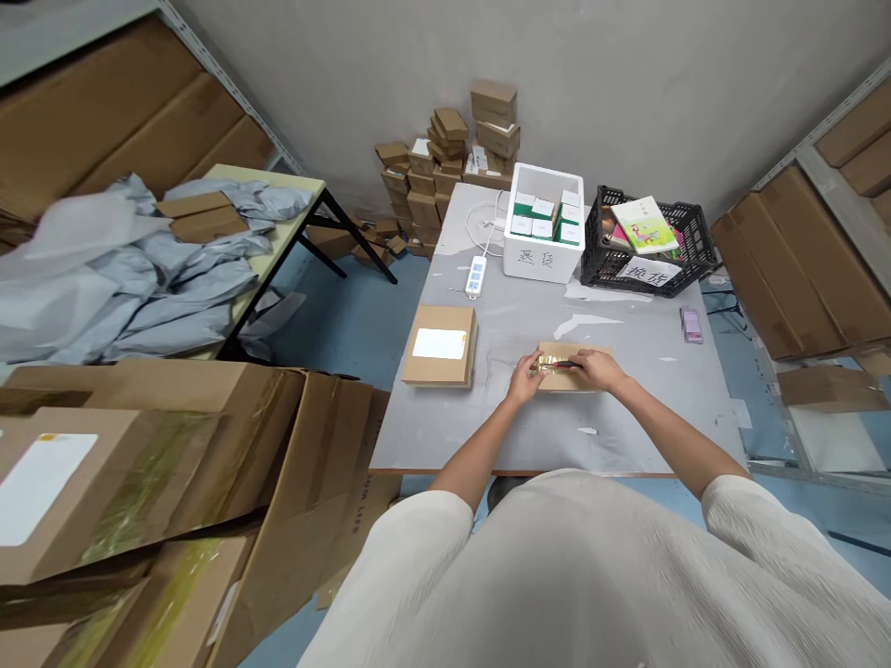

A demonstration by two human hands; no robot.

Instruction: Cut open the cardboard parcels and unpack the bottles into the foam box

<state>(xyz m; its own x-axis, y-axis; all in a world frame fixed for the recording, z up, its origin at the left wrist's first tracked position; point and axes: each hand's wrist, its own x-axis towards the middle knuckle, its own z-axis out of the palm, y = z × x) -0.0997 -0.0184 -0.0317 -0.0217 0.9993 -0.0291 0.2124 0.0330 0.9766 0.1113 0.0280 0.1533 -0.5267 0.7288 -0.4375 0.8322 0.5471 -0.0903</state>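
A small cardboard box (572, 382) with shiny clear tape along its top lies on the grey table in front of me. My left hand (527, 377) grips the box at its left end, fingers curled over the edge. My right hand (597, 368) is closed around a slim red and black tool that looks like a utility knife (562, 365). The tool lies along the taped top, its tip pointing toward my left hand. Its blade is too small to make out. Left of my hands sits a flat cardboard box (438, 366) with a white label.
At the table's back stand a white foam box (544, 264) of green-white cartons and a black crate (644, 280) with books. A power strip (476, 276) and a phone (691, 326) lie nearby. Large cartons (334, 464) crowd the left; grey plastic bags (187, 278) cover another table.
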